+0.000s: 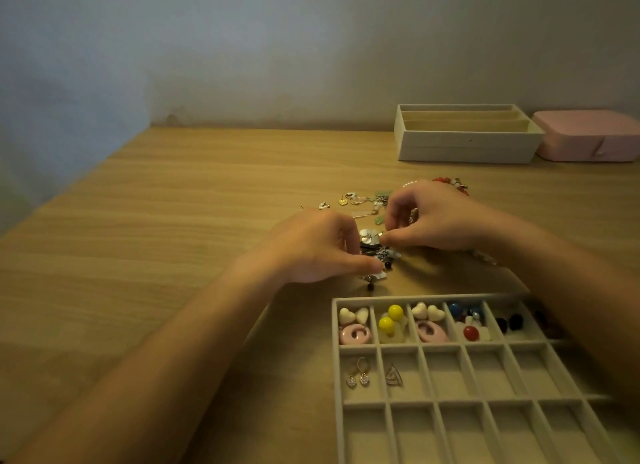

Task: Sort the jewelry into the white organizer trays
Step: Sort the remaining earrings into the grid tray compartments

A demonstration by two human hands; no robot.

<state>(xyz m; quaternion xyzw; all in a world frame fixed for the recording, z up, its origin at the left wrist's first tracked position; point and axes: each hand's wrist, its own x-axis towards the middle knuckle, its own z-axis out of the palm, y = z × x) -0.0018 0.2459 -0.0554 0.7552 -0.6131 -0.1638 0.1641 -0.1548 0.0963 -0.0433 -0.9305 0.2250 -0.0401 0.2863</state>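
Observation:
A white organizer tray (pixel 356 346) with many small compartments lies at the near right. Its far row holds heart and pink ring earrings (pixel 354 326), yellow ball earrings (pixel 390 318), red, blue and dark pieces. The middle row holds gold drop earrings (pixel 358 373) and a triangular piece (pixel 394 375). Just beyond the tray sits a tangled silver and black jewelry piece (pixel 375 252). My left hand (pixel 322 247) pinches its near end. My right hand (pixel 434 217) pinches its upper part. Loose jewelry (pixel 360 202) lies behind my hands.
A taller white organizer (pixel 467 144) with long slots stands at the back right, a pink case (pixel 588 137) beside it. Red beads (pixel 450 183) show behind my right hand. The wooden table (pixel 156 221) runs to a wall at the back and left.

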